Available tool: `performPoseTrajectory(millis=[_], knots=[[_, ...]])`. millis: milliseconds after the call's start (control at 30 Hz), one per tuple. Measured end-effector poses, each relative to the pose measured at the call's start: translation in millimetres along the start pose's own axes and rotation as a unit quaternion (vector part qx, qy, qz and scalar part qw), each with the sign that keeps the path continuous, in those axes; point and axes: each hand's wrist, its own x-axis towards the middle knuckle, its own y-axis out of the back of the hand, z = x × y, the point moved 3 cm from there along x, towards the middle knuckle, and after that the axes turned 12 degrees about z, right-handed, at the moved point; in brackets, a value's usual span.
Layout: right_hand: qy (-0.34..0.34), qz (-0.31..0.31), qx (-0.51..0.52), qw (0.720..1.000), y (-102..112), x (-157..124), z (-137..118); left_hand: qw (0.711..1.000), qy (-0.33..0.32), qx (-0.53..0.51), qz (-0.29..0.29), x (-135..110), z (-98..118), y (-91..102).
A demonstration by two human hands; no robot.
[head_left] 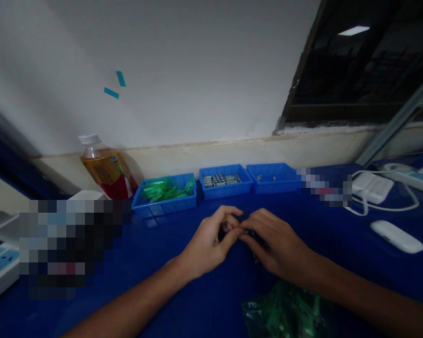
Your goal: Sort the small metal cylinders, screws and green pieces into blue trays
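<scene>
L hand [211,239] & R hand [277,239] — both pinched on small dark part [247,232], mostly hidden | prob. light, stiff, maybe slick | best held at ends — gentle pinch

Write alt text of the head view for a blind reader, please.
A person's left hand and right hand meet at a small dark item above a blue table; behind them stand three blue trays and a bottle.

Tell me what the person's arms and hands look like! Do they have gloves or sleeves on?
The left hand and right hand are both bare, with no gloves. The forearms have no sleeves where they show, and I see no watch, ring or bracelet.
</scene>
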Motion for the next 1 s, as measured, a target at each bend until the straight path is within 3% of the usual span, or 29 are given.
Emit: performPoseTrajectory(millis=[167, 367, 567, 733, 867, 1000], knots=[[-0.061, 0.048, 0.066, 0.995, 3, 3, 1, 1.000, -0.008, -0.012, 0.006, -1, 2, 1.0], [-0.157, 0.057, 0.079, 0.983, 4, 8, -1, 0.987, -0.101, 0.115, 0.051, -5, 11, 2.7], [-0.154, 0.040, 0.074, 0.985, 1, 7, -1, 0.970, -0.156, 0.177, 0.059, -5, 19, 3.2], [-0.136, 0.033, 0.067, 0.988, 2, 5, -1, 0.979, -0.132, 0.143, 0.064, -3, 17, 5.3], [-0.169, 0.050, 0.105, 0.979, 5, 7, -2, 0.981, -0.122, 0.133, 0.070, 0, 12, 5.1], [-0.161, 0.070, 0.086, 0.981, 19, 21, 6, 0.981, -0.128, 0.119, 0.084, -4, 19, 7.2]])
